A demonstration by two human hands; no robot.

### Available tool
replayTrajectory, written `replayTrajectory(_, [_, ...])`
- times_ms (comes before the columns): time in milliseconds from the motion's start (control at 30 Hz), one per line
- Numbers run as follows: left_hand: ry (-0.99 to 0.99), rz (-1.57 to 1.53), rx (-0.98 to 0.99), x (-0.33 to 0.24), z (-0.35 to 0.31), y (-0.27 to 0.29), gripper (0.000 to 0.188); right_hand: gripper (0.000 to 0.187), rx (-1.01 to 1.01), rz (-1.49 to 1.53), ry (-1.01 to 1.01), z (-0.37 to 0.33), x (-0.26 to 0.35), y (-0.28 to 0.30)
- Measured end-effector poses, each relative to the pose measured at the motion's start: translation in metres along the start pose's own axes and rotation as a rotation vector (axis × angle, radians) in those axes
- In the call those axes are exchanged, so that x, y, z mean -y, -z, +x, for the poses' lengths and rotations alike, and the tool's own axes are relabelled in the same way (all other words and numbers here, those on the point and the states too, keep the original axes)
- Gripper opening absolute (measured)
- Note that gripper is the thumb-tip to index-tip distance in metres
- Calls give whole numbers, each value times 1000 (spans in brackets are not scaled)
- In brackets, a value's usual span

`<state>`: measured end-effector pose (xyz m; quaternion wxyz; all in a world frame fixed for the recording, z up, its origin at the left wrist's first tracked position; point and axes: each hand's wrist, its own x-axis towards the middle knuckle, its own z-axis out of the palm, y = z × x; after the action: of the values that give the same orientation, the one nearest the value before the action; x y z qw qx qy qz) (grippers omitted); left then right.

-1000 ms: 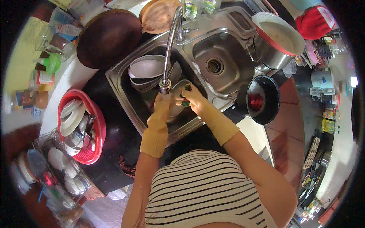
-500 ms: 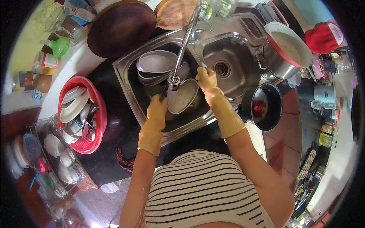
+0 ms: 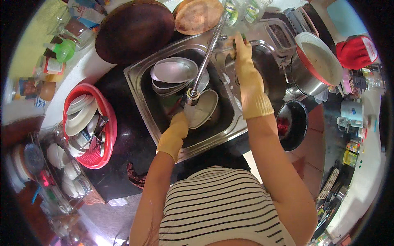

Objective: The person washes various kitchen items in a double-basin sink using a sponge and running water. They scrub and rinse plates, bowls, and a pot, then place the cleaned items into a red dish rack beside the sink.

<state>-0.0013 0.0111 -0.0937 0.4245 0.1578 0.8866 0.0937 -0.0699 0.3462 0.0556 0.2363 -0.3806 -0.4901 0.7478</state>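
Dish (image 3: pixel 205 110): placed in the left basin (image 3: pixel 142 95), tilted, below the tap spout (image 3: pixel 192 96).
Left hand (image 3: pixel 177 129): covered by a yellow glove, held low in the same basin, just beside the left edge of the dish; the fingertips are not clearly shown, so whether anything is gripped cannot be told.
Right hand (image 3: pixel 243 51): gloved in yellow also, stretched over the right basin (image 3: pixel 269 67), near the metal hose (image 3: pixel 209 53); a dark green pad (image 3: pixel 244 37) is held in its bent fingers.
Stacked dishes (image 3: pixel 174 70): piled behind the dish.
Red basket (image 3: pixel 112 139): placed on the black counter (image 3: pixel 129 141), at left, filled with white plates (image 3: pixel 76 123).
Steel pot (image 3: pixel 307 76): placed at the right side.
Black pan (image 3: pixel 296 125): seen nearer, below the pot.
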Motion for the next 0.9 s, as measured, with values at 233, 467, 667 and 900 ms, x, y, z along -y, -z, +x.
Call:
replayTrajectory(233, [39,-314,-117,2,-22,6,42,43,55,-116,37,25,29,-43])
replayTrajectory(467, [128,-380,-46,-23,-99,57,48,35,156,-144,0,-15,25,9])
replayTrajectory(667, [20,-175,-166,-40,-152,98,45,44,100,-353,-170,-141,-1,65])
replayTrajectory(900, [-32,-84,-68,-72,-175,125,45,42,742,-764,319,-259,-35,118])
